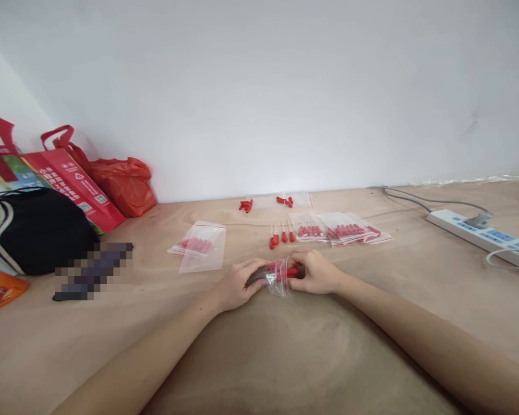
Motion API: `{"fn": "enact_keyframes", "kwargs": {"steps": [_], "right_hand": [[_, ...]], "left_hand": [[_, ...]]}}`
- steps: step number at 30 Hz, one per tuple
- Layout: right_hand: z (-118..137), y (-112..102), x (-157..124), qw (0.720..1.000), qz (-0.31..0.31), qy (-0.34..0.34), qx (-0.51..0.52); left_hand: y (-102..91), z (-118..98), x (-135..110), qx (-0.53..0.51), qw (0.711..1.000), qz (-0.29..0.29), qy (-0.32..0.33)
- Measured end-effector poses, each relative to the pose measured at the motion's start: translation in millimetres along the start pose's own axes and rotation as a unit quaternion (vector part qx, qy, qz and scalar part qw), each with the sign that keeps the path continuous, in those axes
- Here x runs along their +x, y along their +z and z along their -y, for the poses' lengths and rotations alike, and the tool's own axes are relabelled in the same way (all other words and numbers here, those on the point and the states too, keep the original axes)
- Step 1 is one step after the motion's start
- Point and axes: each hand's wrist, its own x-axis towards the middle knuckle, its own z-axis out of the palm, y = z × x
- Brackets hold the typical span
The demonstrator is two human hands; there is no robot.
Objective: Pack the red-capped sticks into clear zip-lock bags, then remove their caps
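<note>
Zip bag (278,276): held low over the plywood table (281,357) at 12 o'clock, close in front, pinched between both hands; clear film crumpled around red pieces inside.
Left hand (236,286): closed narrow on the left end, fingers curled over the film.
Right hand (316,272): closed on the right end, thumb and fingers gripping film and contents together.
Handling: judged very light, soft and slippery. Film likely to crease or slide, so best pinched at the two ends along the seal edge, not squeezed over the thin pieces.
Loose red pins (281,235): lay just beyond at 12 o'clock, apart from the hands.
Filled bags (343,230): overlapped in a row at 1 o'clock.
Single bag (201,245): lay flat at 11 o'clock, red pieces inside.
Far pins (245,204): scattered farther off at 12 o'clock, beside empty bags (300,199) near the wall.
Power strip (484,236): stretched across at 2 o'clock.
Striped dark bag (30,230): sat at 9 o'clock, with red tote (69,176) and red plastic sack (123,184) behind at 10 o'clock.
</note>
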Motion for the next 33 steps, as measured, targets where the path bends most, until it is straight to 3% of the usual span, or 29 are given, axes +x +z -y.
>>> {"fn": "enact_keyframes", "kwargs": {"steps": [8, 12, 16, 21, 25, 29, 33], "right_hand": [[-26.1, -12.4, 0.1, 0.980, 0.019, 0.047, 0.193], [-29.4, -8.3, 0.1, 0.935, 0.034, 0.030, 0.352], [-33.1, -11.4, -0.2, 0.881, 0.050, 0.071, 0.466], [-39.9, -19.3, 1.5, 0.869, 0.029, 0.099, 0.485], [-54.8, -41.5, 0.6, 0.869, -0.037, 0.166, 0.465], [-74.7, -66.5, 0.6, 0.850, -0.171, 0.211, 0.452], [-75.8, -56.9, 15.5, 0.851, -0.304, 0.186, 0.386]], "left_hand": [[-2.0, -0.6, -0.7, 0.007, 1.000, 0.012, -0.024], [-1.6, -0.2, -0.5, 0.009, 1.000, 0.013, -0.020], [-1.4, 1.3, 0.0, 0.012, 1.000, 0.013, -0.021], [-2.4, -0.8, -0.6, 0.010, 0.999, 0.018, -0.024], [-5.7, -3.0, -2.7, -0.012, 0.999, 0.020, -0.036], [-9.9, 3.3, 11.4, -0.098, 0.990, -0.014, -0.099], [-8.8, 11.1, 50.8, -0.013, 0.974, -0.089, -0.209]]}}
